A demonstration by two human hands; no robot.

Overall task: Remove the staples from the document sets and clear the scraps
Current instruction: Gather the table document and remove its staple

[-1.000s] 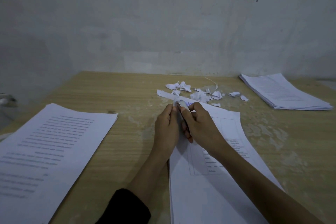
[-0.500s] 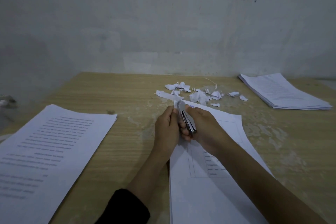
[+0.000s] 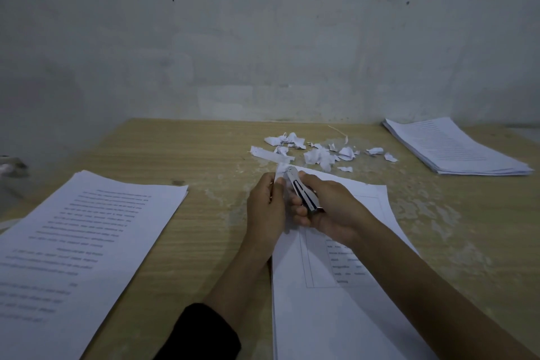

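A white document set [image 3: 336, 286] lies in front of me on the wooden table [image 3: 204, 155]. My left hand [image 3: 266, 210] pinches its top left corner between thumb and fingers. My right hand [image 3: 330, 210] grips a small metal staple remover [image 3: 302, 193], its tip at that same corner. A heap of torn white paper scraps [image 3: 318, 152] lies just beyond the hands. The staple itself is hidden by the fingers.
A printed document stack [image 3: 76, 248] lies at the left of the table. Another stack [image 3: 455, 149] sits at the far right by the grey wall [image 3: 263, 38]. The tabletop surface is worn and patchy to the right of the hands.
My right hand has turned and drawn back slightly, so more of the metal tool shows. The left hand stays at the corner. The scraps and stacks have not moved.
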